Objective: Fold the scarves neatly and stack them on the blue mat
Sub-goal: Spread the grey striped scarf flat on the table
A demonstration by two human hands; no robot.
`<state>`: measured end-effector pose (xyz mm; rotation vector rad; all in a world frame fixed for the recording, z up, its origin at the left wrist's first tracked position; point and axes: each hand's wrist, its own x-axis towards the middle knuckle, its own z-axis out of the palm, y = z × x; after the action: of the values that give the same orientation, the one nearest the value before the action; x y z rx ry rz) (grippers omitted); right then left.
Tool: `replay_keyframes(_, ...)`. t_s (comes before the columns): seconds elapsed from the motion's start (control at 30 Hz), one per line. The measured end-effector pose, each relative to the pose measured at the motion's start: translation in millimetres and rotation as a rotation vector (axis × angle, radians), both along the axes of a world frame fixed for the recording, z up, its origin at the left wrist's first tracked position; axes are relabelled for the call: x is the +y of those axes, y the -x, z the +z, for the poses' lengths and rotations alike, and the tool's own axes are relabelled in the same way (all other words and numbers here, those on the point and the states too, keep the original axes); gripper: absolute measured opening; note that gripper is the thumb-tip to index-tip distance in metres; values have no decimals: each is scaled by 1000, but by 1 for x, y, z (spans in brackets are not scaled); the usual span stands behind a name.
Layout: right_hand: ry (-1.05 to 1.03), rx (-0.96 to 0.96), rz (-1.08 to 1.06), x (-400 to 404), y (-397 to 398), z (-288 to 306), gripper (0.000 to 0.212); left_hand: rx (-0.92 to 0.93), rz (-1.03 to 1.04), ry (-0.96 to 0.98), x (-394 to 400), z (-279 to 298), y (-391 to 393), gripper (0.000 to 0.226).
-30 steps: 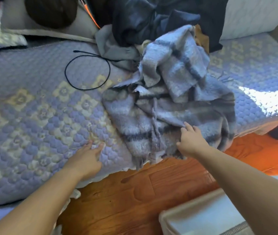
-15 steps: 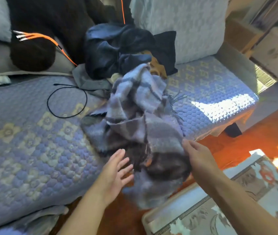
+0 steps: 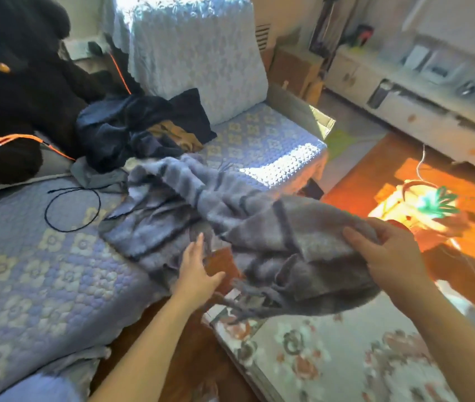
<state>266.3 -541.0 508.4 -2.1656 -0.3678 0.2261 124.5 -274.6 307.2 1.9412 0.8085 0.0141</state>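
In the head view, a grey-blue striped scarf (image 3: 230, 224) stretches from the blue mat (image 3: 42, 271) out past the mat's front edge. Its far part lies crumpled on the mat, just in front of a pile of dark clothes (image 3: 132, 132); its near end is lifted off the mat and hangs in the air over the wooden floor (image 3: 221, 262) and the corner of a floral rug (image 3: 346, 358), fringe dangling down.

The right hand (image 3: 389, 256) grips that lifted end: the fingers are curled over the top of the bunched cloth, and the fabric folds and sags beneath the hand. The scarf runs away from this grip toward the mat, pulled roughly taut.

The left hand (image 3: 198, 268) is at the mat's front edge, beneath the middle of the scarf. Its fingers are straight and spread, thumb out, and it holds nothing; the fingertips reach the cloth lying on the mat, though real contact cannot be told through the blur.

A black cord (image 3: 71, 207) lies looped on the mat beside the scarf's far part. A large dark plush toy (image 3: 13, 97) sits behind the mat.
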Motion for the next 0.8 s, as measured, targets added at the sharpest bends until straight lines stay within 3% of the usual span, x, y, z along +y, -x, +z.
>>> replay_keyframes(0.07, 69, -49, 42, -57, 20, 19, 23, 29, -122, -66, -53, 16, -15, 115)
replay_keyframes(0.2, 66, -200, -22, -186, 51, 45, 20, 34, -346, -218, -184, 34, -48, 104)
replay_keyframes(0.23, 29, -225, -65, -223, 57, 49, 19, 26, -381, -234, -218, 36, -55, 87)
replay_keyframes(0.33, -64, -296, -239, -348, 70, 51, 8, 14, -504, -244, -330, 37, -58, 8)
replay_keyframes(0.4, -72, -314, -390, -436, 78, 46, 7, 49, -532, -171, -405, 43, -40, 18)
replay_keyframes(0.47, 146, -255, -569, -529, 89, 32, 8, 5, -495, -116, -467, 56, -15, 16)
replay_keyframes(0.53, 578, 4, -663, -608, 104, 12, 9, -121, -509, -56, -515, 74, 7, 16)
replay_keyframes(0.6, 964, 301, -588, -648, 125, -10, 32, -181, -684, -79, -555, 93, 17, 20)
replay_keyframes(0.63, 998, 364, -478, -653, 136, -25, 55, -192, -805, -114, -573, 100, 18, 20)
replay_keyframes(0.7, 832, 331, -188, -626, 155, -51, 113, -211, -1059, -141, -599, 107, 24, 22)
replay_keyframes(0.73, 746, 325, -78, -600, 166, -69, 130, -225, -1176, -144, -608, 110, 28, 24)
replay_keyframes(0.77, 683, 348, -16, -575, 177, -90, 130, -235, -1264, -157, -614, 110, 33, 26)
replay_keyframes(0.8, 611, 379, -9, -549, 188, -106, 111, -245, -1306, -164, -616, 109, 39, 26)
